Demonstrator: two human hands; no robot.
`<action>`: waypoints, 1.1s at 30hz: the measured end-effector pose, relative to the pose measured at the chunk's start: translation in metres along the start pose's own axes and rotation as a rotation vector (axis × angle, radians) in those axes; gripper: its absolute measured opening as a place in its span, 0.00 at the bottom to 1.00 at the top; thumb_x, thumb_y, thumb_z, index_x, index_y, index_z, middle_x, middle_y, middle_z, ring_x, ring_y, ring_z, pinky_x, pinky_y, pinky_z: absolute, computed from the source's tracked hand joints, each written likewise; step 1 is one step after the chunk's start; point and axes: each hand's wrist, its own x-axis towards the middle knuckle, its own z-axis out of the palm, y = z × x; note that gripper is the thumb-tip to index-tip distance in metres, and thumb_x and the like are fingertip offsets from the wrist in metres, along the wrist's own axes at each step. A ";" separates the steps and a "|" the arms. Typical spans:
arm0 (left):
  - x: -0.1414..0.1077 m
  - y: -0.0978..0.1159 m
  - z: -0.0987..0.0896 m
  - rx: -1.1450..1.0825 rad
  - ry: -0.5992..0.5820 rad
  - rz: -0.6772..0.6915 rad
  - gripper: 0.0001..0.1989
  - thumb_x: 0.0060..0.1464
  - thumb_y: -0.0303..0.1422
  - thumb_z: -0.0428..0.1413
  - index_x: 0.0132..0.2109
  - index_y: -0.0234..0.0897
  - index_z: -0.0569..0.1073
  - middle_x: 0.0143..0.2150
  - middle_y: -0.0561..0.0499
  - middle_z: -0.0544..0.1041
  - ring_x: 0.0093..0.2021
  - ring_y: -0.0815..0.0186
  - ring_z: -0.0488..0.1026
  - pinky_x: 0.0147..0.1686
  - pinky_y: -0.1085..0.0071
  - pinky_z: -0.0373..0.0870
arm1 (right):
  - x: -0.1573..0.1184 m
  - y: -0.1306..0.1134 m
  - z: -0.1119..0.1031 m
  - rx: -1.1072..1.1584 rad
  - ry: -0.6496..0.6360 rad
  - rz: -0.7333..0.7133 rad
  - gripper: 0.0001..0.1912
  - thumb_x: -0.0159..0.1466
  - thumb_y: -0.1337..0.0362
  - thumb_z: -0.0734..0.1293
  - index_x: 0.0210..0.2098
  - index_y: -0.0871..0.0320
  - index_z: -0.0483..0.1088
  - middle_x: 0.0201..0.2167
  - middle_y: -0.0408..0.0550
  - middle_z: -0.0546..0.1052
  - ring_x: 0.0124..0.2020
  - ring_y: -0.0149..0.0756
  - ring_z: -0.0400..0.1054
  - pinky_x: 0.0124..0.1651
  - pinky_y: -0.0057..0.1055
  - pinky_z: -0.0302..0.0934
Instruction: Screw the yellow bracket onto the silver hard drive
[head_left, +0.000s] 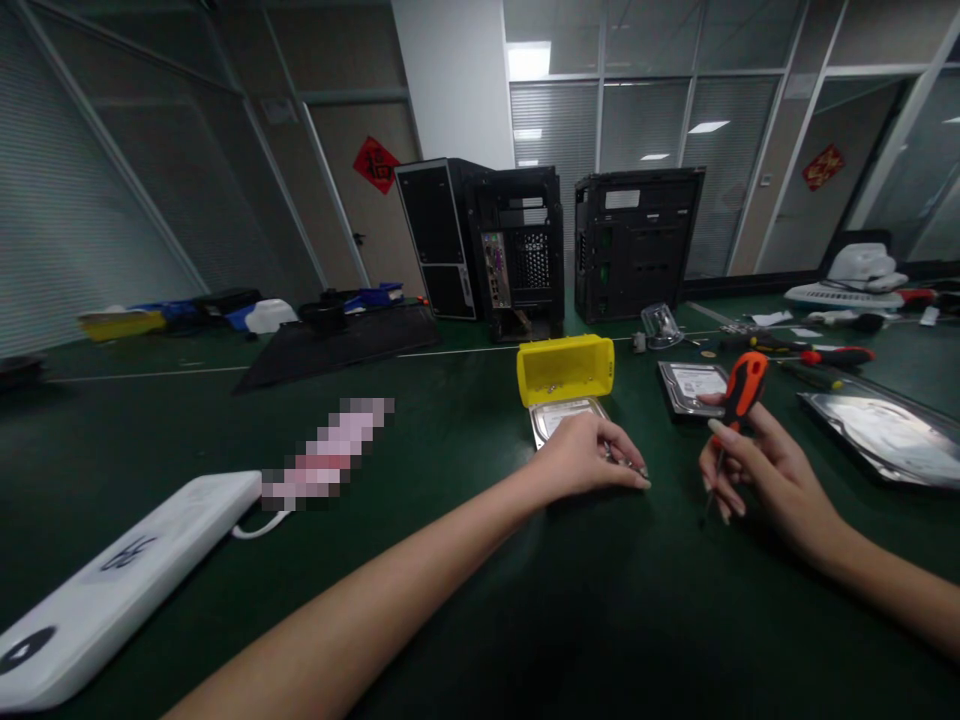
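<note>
Left hand [585, 455] is partly hiding a hard drive [550, 416], fingertips nearly meeting, apparently pinching small metal bits [627, 463]; right hand [772, 475] is gripping a screwdriver [744, 388], tip meeting no drive. Other bits [553, 388] are lying in the yellow bin [576, 360]; work is looking part-done.

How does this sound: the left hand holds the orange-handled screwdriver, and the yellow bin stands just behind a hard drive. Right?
One slip: the head view shows the orange-handled screwdriver in the right hand, not the left hand. The yellow bin does stand just behind a hard drive.
</note>
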 end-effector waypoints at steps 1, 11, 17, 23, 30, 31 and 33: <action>0.000 0.000 0.000 0.005 -0.003 0.006 0.10 0.41 0.34 0.60 0.34 0.35 0.76 0.31 0.50 0.75 0.29 0.69 0.67 0.25 0.75 0.60 | 0.000 0.000 0.000 -0.001 -0.001 0.001 0.16 0.62 0.58 0.56 0.49 0.50 0.53 0.21 0.40 0.69 0.13 0.24 0.57 0.16 0.25 0.59; -0.001 0.001 0.008 0.140 0.028 0.027 0.16 0.49 0.42 0.53 0.38 0.37 0.76 0.33 0.50 0.76 0.33 0.67 0.69 0.27 0.74 0.60 | -0.002 -0.003 0.001 -0.016 -0.006 -0.004 0.13 0.62 0.59 0.56 0.46 0.52 0.54 0.20 0.39 0.69 0.13 0.24 0.57 0.16 0.24 0.58; 0.000 -0.003 0.011 0.163 0.036 0.066 0.13 0.51 0.39 0.53 0.37 0.37 0.76 0.33 0.50 0.77 0.32 0.68 0.70 0.29 0.73 0.61 | -0.002 -0.006 0.001 -0.006 -0.001 -0.027 0.15 0.62 0.59 0.56 0.49 0.52 0.53 0.21 0.40 0.69 0.14 0.25 0.58 0.17 0.27 0.60; -0.004 -0.005 0.013 0.175 0.088 0.129 0.14 0.51 0.40 0.52 0.37 0.37 0.76 0.34 0.49 0.76 0.34 0.67 0.69 0.32 0.72 0.62 | 0.015 -0.026 0.004 -0.018 0.043 -0.188 0.18 0.62 0.60 0.56 0.51 0.52 0.51 0.24 0.42 0.69 0.17 0.27 0.62 0.22 0.31 0.63; -0.006 -0.003 0.012 0.206 0.081 0.178 0.12 0.51 0.38 0.52 0.38 0.38 0.76 0.33 0.50 0.75 0.34 0.67 0.69 0.32 0.73 0.62 | 0.033 -0.041 0.016 -0.026 -0.018 -0.240 0.18 0.61 0.60 0.58 0.50 0.51 0.51 0.23 0.40 0.68 0.16 0.27 0.63 0.19 0.28 0.60; -0.006 -0.003 0.012 0.215 0.078 0.185 0.12 0.51 0.38 0.53 0.38 0.38 0.76 0.33 0.50 0.75 0.34 0.67 0.69 0.32 0.73 0.62 | 0.034 -0.040 0.018 -0.021 -0.026 -0.236 0.18 0.61 0.60 0.57 0.50 0.52 0.51 0.23 0.41 0.68 0.16 0.27 0.63 0.19 0.28 0.60; -0.006 -0.002 0.012 0.228 0.081 0.190 0.12 0.50 0.38 0.54 0.38 0.38 0.76 0.33 0.50 0.75 0.34 0.67 0.69 0.32 0.73 0.62 | 0.035 -0.038 0.022 -0.022 -0.046 -0.228 0.17 0.62 0.60 0.57 0.50 0.52 0.52 0.23 0.41 0.68 0.16 0.26 0.62 0.19 0.28 0.59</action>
